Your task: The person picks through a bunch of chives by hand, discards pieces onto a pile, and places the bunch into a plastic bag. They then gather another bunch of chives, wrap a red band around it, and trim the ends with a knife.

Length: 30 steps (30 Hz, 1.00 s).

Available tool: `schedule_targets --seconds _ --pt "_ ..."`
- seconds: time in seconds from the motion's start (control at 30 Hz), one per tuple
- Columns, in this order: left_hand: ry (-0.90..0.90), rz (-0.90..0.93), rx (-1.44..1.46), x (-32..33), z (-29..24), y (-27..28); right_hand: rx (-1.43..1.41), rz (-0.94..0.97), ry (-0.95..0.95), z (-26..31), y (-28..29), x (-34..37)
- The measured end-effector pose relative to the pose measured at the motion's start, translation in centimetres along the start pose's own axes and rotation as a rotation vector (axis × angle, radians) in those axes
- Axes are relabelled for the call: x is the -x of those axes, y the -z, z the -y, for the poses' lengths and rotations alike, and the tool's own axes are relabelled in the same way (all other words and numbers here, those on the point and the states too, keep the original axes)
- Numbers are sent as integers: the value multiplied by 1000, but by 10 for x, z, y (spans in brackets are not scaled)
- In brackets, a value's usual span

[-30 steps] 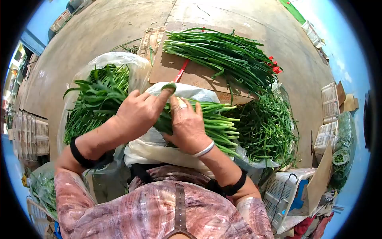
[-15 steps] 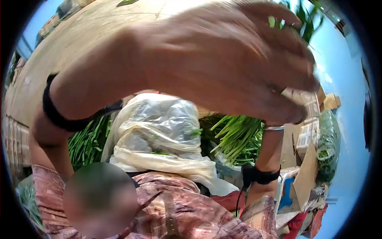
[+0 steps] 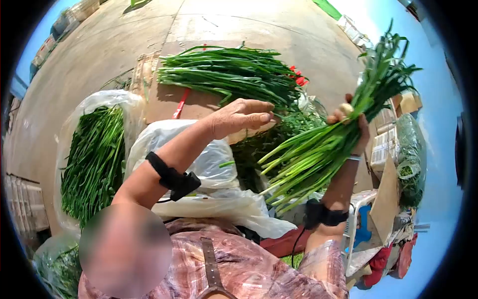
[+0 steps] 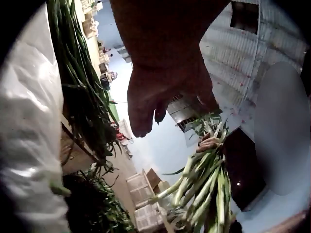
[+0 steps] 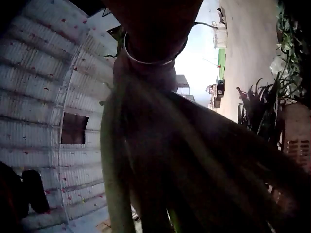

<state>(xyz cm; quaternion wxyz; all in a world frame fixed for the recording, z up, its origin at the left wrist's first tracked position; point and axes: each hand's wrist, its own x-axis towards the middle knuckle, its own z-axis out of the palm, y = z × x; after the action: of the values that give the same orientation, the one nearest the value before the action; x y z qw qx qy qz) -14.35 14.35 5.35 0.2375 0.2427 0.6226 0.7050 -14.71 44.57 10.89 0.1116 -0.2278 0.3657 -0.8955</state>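
Note:
In the head view my right hand (image 3: 362, 133) grips a bunch of long green leafy stalks (image 3: 311, 154), raised at the right, leaves up and pale stem ends down to the left. The stalks (image 5: 146, 160) fill much of the right wrist view and hide most of the fingers. My left hand (image 3: 241, 117) hangs in the air left of the bunch, apart from it, fingers extended and holding nothing. Below my left hand (image 4: 163, 92), the left wrist view also shows the bunch (image 4: 206, 187). White plastic (image 3: 199, 159) covers the lap area.
A pile of long green stalks (image 3: 224, 70) lies on a board (image 3: 167, 102) with a red strap (image 3: 181, 103). An open plastic bag (image 3: 135, 107) at the left holds more greens. Loose greens (image 3: 298, 122) lie behind the raised bunch. Crates (image 3: 383, 144) and cardboard (image 3: 381, 214) stand at the right.
The bunch has gone from above the lap up to the right in my right hand. My left hand let go of it, swept close before the head camera, and is now lower and further left.

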Motion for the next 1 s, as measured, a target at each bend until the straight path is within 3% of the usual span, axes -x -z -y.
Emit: schedule_targets --seconds 0.03,0.07,0.13,0.17,0.23,0.3,0.33,0.4,0.43,0.47,0.57,0.63,0.73,0.8,0.87,1.0 --pt "-61 95 93 -14 13 -4 -96 31 -12 -6 3 -3" --pt "-27 250 325 -27 31 -13 -17 52 -31 -11 -3 -5" --pt "-76 489 12 -45 58 -24 -74 18 -31 -33 -13 -9" --pt "-439 471 -238 -46 73 -31 -98 17 -42 -43 -16 -14" --pt "-411 417 125 -19 86 -53 -203 4 -77 -64 -17 -23" --pt "52 387 903 22 92 -67 -305 -35 -120 -86 -22 -28" --pt "99 415 1078 35 96 -69 -302 -30 -153 -98 -21 -34" --pt "34 343 1097 50 76 -77 -236 -103 -220 -123 -18 -47" --pt "33 366 1138 55 76 -74 -280 -86 -261 -134 -20 -54" --pt "66 263 1210 55 75 -74 -337 0 -287 -141 -26 -64" --pt "54 115 1022 59 57 -49 -282 27 -318 -146 -45 -96" --pt "59 11 992 56 42 -31 -71 -117 -417 -146 -46 -117" --pt "115 -168 1184 54 62 -13 314 -401 -484 -151 -34 -118" --pt "100 -157 1373 51 88 -8 520 -354 -635 -156 15 -94" --pt "109 -98 1486 52 90 -8 480 -364 -648 -162 -2 -62" --pt "80 -62 1447 47 87 -12 452 -277 -645 -165 -19 -29"
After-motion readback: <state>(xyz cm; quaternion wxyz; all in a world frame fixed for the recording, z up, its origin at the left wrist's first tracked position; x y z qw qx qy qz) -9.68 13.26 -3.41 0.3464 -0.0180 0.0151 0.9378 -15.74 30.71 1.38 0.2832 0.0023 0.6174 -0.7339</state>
